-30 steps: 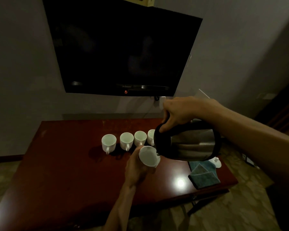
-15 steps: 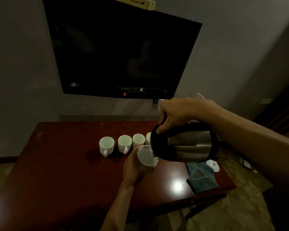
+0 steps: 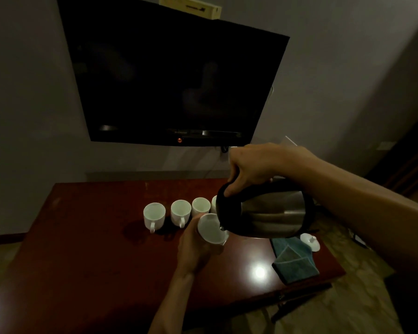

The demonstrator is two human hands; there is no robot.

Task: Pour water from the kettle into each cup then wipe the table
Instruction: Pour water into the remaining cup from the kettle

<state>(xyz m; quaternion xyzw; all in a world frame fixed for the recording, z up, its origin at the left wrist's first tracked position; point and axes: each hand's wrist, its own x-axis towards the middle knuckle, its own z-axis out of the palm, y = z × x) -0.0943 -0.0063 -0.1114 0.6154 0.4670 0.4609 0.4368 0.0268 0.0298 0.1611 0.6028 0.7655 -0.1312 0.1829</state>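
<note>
Little has shifted since the earlier frames: kettle (image 3: 268, 213) and held cup (image 3: 211, 228) are kept in the same tipped pose over the table (image 3: 94, 249); the framing is just slightly changed.

Kettle is gripped by the right hand (image 3: 251, 168), fingers wrapped tight round the black handle at its top; body is tilted spout-down toward the left, spout tip set just over the rim of the held cup; a water stream cannot be made out in the dim light.

Held cup is clasped by the left hand (image 3: 194, 249), fingers curled round its lower side, mouth tilted toward the kettle; it is lifted clear of the surface, near the middle.

Three white cups (image 3: 154, 214) (image 3: 181, 211) (image 3: 200, 206) are lined up in a row toward the far edge, handles facing the near edge; a fourth (image 3: 214, 203) is mostly hidden behind the kettle.

A folded blue cloth (image 3: 293, 262) is laid near the right edge; a white lid (image 3: 310, 241) sits just beyond it; a dark TV (image 3: 174, 80) is mounted on the wall above the far edge.
</note>
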